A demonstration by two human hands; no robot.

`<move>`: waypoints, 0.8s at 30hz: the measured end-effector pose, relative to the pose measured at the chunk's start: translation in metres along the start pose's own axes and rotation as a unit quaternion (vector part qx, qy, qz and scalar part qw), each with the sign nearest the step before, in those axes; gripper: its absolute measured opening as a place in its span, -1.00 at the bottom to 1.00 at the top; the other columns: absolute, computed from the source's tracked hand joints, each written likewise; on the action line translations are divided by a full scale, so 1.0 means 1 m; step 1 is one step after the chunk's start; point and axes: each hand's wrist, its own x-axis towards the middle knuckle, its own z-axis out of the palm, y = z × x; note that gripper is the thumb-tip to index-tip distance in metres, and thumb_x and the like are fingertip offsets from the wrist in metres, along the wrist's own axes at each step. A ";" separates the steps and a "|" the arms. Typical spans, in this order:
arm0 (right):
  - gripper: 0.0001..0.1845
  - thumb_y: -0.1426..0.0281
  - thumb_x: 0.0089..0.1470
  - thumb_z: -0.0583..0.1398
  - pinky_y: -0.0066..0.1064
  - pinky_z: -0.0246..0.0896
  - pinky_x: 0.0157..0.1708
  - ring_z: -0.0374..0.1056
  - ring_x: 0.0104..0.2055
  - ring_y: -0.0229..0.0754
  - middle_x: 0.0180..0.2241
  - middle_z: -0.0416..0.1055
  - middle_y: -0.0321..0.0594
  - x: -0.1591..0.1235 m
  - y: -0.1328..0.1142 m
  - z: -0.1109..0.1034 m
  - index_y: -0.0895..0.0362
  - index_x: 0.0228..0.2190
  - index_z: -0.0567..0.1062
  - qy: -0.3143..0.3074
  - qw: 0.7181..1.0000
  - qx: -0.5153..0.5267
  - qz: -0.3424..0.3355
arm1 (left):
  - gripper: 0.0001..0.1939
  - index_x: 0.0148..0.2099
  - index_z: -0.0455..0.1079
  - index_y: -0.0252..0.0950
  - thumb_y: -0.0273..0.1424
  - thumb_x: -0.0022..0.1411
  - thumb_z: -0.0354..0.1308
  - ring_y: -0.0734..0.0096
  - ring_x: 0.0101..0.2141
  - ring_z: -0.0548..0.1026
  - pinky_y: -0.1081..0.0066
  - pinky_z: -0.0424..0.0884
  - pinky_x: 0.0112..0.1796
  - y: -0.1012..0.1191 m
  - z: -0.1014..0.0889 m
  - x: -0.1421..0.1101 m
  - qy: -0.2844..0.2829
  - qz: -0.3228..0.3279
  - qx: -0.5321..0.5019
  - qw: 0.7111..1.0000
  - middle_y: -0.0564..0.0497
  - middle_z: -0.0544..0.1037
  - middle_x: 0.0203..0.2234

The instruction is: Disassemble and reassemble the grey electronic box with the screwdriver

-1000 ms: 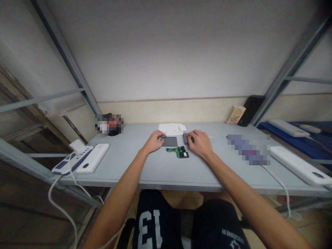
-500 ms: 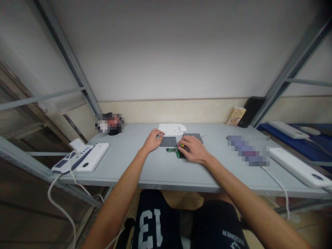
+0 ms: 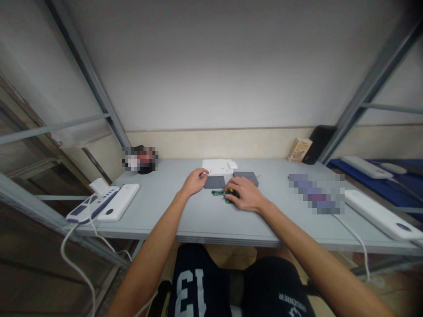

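Note:
My right hand (image 3: 244, 193) is curled over the right part of a green circuit board (image 3: 218, 193) and hides much of it. Tucked in its fingers is a screwdriver (image 3: 231, 190) with a yellow and black handle; its thin shaft sticks out beyond the hand, to the right. My left hand (image 3: 195, 181) rests on the table with thumb and finger drawn together beside a dark grey flat panel (image 3: 214, 182); anything between the fingertips is too small to make out. Behind my right hand lies a second dark grey casing piece (image 3: 246, 178).
A white tray (image 3: 216, 166) with small dark specks and a white rounded case (image 3: 232, 164) sit near the wall. At left are a power strip (image 3: 94, 204) and a white power bank (image 3: 119, 202). A small box (image 3: 299, 149) and another long white device (image 3: 380, 213) stand right.
My right hand has come left and nearer from the grey casing piece to the circuit board, keeping the screwdriver. My left hand has drawn slightly off the flat panel's edge.

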 end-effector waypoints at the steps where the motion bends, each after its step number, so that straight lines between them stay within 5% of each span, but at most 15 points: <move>1: -0.67 0.11 0.29 0.15 -0.23 0.08 -0.09 0.37 -0.09 -0.03 -0.15 0.48 -0.12 0.000 0.000 0.000 0.06 -0.16 0.56 -0.003 1.000 0.002 0.000 | -0.75 -0.12 0.55 -0.29 -0.49 0.26 0.06 0.41 -0.42 0.37 0.45 0.29 -0.33 0.001 0.000 0.000 -0.005 -0.008 -0.001 1.000 0.08 0.39 -0.49; 11: -0.50 -0.04 0.21 0.18 -0.15 0.12 -0.02 0.39 -0.03 0.05 -0.11 0.48 -0.07 -0.001 -0.002 -0.001 0.05 -0.03 0.53 -0.021 0.999 0.019 -0.019 | -0.74 -0.10 0.55 -0.28 -0.37 0.28 0.08 0.45 -0.53 0.30 0.47 0.19 -0.43 0.008 -0.005 -0.002 -0.026 -0.039 0.008 0.999 0.15 0.29 -0.59; 24: -0.44 -0.07 0.15 0.23 -0.09 0.14 0.03 0.40 -0.04 0.08 -0.14 0.49 -0.05 -0.001 -0.004 0.003 0.06 -0.01 0.52 -0.011 1.000 0.003 -0.028 | -0.74 -0.07 0.54 -0.25 -0.31 0.31 0.10 0.38 -0.44 0.41 0.45 0.26 -0.36 0.010 -0.008 -0.001 -0.011 -0.042 0.049 0.998 0.08 0.43 -0.53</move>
